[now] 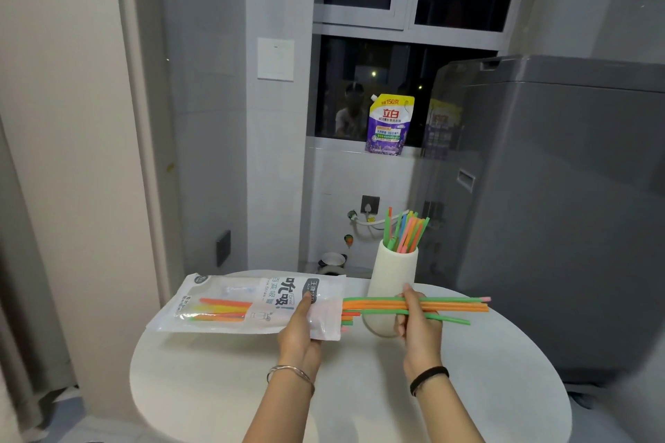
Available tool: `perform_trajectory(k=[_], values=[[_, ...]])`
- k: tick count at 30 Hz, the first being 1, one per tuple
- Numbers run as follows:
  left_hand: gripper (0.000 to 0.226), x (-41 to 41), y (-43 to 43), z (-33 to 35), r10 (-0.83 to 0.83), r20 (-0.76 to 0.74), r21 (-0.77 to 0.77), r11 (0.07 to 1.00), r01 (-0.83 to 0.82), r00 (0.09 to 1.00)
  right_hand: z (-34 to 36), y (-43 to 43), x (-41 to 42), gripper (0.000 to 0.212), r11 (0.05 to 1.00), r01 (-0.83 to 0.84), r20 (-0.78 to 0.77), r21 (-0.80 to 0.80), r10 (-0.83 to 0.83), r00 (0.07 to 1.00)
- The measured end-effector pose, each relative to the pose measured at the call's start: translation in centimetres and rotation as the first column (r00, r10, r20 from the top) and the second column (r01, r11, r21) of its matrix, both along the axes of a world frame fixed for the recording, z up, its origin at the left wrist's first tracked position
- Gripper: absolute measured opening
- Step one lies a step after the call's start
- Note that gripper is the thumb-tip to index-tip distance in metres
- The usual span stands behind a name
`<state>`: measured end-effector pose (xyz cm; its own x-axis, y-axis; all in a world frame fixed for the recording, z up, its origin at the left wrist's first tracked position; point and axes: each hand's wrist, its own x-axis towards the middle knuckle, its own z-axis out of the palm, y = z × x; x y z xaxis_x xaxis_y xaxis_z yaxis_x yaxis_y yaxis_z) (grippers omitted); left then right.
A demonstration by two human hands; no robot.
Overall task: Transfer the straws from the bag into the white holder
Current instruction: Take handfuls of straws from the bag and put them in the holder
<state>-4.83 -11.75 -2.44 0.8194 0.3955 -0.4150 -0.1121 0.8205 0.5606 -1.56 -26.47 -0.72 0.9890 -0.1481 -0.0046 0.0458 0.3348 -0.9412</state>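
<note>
Left hand point(301, 325) grips bag point(248, 302) mouth, right hand point(415, 320) pinches half-out straws point(449, 304); I'd pull them clear, level, before tipping upright into white holder point(392, 271).

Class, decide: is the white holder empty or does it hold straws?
Not empty: the white holder has coloured straws standing out of its top.

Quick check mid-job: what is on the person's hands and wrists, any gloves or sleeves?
No gloves, and no sleeves in view: both forearms are bare. The left hand has a thin silver bangle at its wrist; the right hand has a narrow black band at its wrist.
</note>
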Motion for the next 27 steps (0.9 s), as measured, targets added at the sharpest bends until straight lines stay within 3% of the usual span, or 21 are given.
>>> perform_trajectory(k=[4, 8, 14, 19, 27], values=[[0.045, 0.2, -0.9, 0.0, -0.009, 0.027, -0.008, 1.0, 0.009, 1.0, -0.6, 1.4, -0.5, 0.024, 0.983, -0.159, 0.011, -0.095, 0.161, 0.987], [0.047, 0.5, -1.9, 0.3, -0.027, 0.032, -0.014, 1.0, 0.028, 0.999, -0.6, 2.2, -0.5, 0.028, 0.973, -0.182, 0.049, -0.14, 0.19, 0.98], [0.05, 0.8, -1.2, 0.3, -0.02, 0.042, -0.005, 1.0, 0.021, 0.999, 1.5, -1.0, 1.7, 0.036, 0.988, 0.041, 0.151, -0.147, -0.019, 0.988], [0.05, 1.1, -0.3, -0.1, 0.048, 0.043, -0.028, 0.998, -0.047, 0.998, 6.0, -4.5, 5.4, 0.04, 0.955, 0.201, 0.313, -0.217, -0.127, 0.941], [0.05, 1.5, -0.8, -0.1, 0.06, 0.043, -0.023, 0.998, -0.059, 0.997, 11.0, -4.2, 9.5, 0.038, 0.837, 0.251, 0.47, -0.485, 0.008, 0.882]])
